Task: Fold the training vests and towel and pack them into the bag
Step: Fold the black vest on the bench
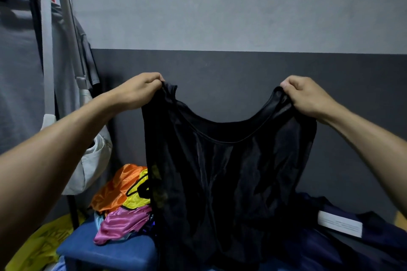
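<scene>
Black vest (229, 160) hangs full length between the hands. Left hand (141, 92) and right hand (308, 97) each pinch a shoulder strap. Risk: slick fabric slips a pinch, drops onto the coloured vests (123, 200) below the left hand, tangling.

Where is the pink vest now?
Head view, lower left: the pink vest lies on the blue seat, under the orange vest and yellow vest.
</scene>
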`<state>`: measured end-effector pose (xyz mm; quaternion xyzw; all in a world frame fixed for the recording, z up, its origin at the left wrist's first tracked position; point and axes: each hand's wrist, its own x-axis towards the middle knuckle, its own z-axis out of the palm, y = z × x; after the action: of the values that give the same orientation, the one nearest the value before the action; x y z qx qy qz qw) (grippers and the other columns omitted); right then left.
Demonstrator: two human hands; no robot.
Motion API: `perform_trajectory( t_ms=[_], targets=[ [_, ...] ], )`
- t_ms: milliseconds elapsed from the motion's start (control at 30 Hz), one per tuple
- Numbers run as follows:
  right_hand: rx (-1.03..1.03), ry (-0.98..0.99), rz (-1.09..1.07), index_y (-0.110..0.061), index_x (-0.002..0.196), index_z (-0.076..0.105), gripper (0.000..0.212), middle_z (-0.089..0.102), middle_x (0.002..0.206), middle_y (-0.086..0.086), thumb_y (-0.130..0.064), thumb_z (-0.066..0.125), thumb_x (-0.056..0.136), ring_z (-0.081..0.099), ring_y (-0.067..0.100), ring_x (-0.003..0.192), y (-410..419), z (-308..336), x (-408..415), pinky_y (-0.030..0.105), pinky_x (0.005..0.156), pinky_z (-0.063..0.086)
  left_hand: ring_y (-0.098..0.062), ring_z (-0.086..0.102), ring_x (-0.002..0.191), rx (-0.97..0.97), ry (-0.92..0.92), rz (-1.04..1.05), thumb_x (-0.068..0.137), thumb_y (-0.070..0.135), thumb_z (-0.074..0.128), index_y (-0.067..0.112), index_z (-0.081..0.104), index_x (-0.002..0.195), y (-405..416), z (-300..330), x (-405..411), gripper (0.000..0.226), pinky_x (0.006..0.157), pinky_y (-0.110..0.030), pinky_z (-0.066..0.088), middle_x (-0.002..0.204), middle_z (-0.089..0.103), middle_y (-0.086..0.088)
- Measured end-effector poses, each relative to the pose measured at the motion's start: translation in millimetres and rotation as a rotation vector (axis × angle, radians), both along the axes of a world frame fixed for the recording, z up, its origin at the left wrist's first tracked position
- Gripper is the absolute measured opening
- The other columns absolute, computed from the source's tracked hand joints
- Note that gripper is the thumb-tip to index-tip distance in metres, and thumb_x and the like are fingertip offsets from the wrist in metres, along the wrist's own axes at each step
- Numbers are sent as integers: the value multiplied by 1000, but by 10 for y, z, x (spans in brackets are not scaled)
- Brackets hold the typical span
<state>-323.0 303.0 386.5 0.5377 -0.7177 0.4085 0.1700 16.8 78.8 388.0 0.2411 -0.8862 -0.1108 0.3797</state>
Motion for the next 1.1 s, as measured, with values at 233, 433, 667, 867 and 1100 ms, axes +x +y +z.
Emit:
perform_trajectory(
  t_ms=[233, 433, 667, 867, 1100],
  targets=[
    [93, -164, 287, -16, 89, 71, 39, 66, 78, -6, -53, 63, 95, 59, 4, 68, 138, 88, 97, 24, 69, 46, -1, 39, 56, -23, 83, -154, 100, 33, 64, 13, 60, 81, 106, 91, 63, 28, 50, -15, 32, 63, 49, 15],
    [-31, -131, 306, -8, 82, 69, 33, 62, 73, 3, -38, 68, 96, 53, 14, 69, 132, 15, -25, 30, 65, 42, -13, 28, 56, -89, 75, -6, 105, 46, 50, 1, 48, 75, 55, 68, 93, 55, 54, -31, 26, 65, 33, 2],
    [-11, -210, 249, -2, 79, 66, 47, 59, 67, 4, -43, 61, 100, 50, 17, 64, 150, -35, -130, 30, 65, 39, 1, 39, 54, -68, -141, -27, 107, 27, 52, 14, 60, 80, 44, 101, 121, 31, 55, -19, 34, 67, 48, 10],
    [47, -166, 241, -3, 86, 67, 39, 64, 74, 0, -40, 63, 99, 53, 10, 66, 138, -82, -62, 27, 65, 41, -6, 39, 61, 35, -138, -114, 103, 43, 54, 13, 56, 79, 15, 3, 75, 39, 60, -30, 34, 69, 48, 8],
    [230, -234, 374, -4, 91, 71, 32, 70, 80, 5, -34, 78, 84, 63, 13, 72, 230, -70, 5, 28, 69, 49, -5, 54, 73, 61, -8, -252, 86, 46, 72, 9, 70, 85, 19, -22, 75, 38, 75, -28, 43, 78, 66, 2]
  ],
)
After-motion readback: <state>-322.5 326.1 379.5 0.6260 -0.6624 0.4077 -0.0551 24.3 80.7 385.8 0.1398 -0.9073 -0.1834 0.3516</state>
